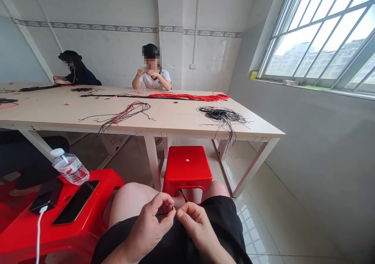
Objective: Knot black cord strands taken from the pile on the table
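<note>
Head view, 6 o'clock: left hand [148,227] and right hand [195,227] — both grips narrow, fingertips pinching thin black cord [165,214] — a close, steady pinch suits such fine strands.

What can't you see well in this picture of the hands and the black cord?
Head view:
- Where the black cord ends: hidden by the left hand and right hand.
- What the person across the table holds: too small, behind their hands.
- Where the white cable goes: cut off by the bottom edge.
</note>
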`<state>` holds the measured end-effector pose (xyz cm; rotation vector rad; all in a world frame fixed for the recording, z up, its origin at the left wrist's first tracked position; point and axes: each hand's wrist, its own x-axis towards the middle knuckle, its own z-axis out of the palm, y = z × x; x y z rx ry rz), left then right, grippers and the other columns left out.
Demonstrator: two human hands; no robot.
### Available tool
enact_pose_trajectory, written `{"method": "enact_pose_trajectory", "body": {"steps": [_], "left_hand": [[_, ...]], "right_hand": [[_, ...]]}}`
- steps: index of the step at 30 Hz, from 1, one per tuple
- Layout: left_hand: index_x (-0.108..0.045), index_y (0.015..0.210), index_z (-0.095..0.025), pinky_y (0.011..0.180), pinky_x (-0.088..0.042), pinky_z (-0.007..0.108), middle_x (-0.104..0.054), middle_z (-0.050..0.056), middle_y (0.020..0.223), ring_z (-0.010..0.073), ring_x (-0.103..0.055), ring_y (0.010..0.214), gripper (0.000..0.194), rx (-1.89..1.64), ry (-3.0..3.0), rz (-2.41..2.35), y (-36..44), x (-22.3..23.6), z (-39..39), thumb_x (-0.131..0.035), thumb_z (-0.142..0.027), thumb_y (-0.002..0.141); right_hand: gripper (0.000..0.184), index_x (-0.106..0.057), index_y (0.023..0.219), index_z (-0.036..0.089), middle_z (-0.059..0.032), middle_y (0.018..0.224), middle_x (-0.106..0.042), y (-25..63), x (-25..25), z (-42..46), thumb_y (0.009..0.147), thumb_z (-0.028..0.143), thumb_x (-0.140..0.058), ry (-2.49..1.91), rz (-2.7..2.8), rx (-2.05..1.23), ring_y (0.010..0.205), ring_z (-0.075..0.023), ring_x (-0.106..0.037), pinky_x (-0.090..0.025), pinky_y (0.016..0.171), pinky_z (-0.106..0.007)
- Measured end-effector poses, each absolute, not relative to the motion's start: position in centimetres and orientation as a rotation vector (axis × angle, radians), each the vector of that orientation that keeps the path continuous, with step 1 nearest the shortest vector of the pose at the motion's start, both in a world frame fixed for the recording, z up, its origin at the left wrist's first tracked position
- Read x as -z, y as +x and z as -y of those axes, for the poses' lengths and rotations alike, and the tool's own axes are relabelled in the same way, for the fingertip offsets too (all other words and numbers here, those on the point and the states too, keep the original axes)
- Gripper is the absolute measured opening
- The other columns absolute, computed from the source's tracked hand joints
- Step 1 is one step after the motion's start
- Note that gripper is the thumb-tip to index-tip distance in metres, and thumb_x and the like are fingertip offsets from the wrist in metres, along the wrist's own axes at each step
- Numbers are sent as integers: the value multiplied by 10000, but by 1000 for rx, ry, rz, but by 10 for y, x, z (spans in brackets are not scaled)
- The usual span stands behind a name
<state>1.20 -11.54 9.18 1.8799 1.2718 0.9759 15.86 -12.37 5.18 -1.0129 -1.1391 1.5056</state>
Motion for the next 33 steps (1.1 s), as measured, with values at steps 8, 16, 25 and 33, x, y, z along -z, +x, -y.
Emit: {"method": "enact_pose_trajectory", "body": {"steps": [8,16,25,33], "left_hand": [[-522,739,-212,593,-478,193,-567,-35,653,109,-564,604,116,-951,2046,-1263,7,-84,118,-508,-97,731],[-494,739,-208,612,-476,208,-555,-29,672,116,-556,625,108,-903,1868,-1262,5,-83,122,-517,-104,719],[-424,719,-207,568,-379,198,-479,-50,642,99,-458,594,137,-608,1823,-1246,10,-94,127,-496,-94,691],[-409,740,-202,576,-354,216,-456,-49,647,96,-426,601,119,-613,1763,-1249,11,-92,130,-477,-108,713]], "right_hand": [[438,-432,621,175,32,583,-378,164,-55,129,785,572,-517,-1137,1399,-1296,546,-87,-298,-242,505,-233],[492,-476,584,156,47,548,-371,171,-57,131,733,611,-589,-1032,1342,-1403,532,-71,-290,-252,495,-210],[483,-546,1210,221,60,561,-465,173,-39,125,814,498,-561,-890,1349,-1770,397,-60,-393,-302,366,-163],[382,-583,678,141,17,620,-476,170,-41,126,835,484,-520,-997,1587,-1399,574,-88,-392,-351,535,-200]]}}
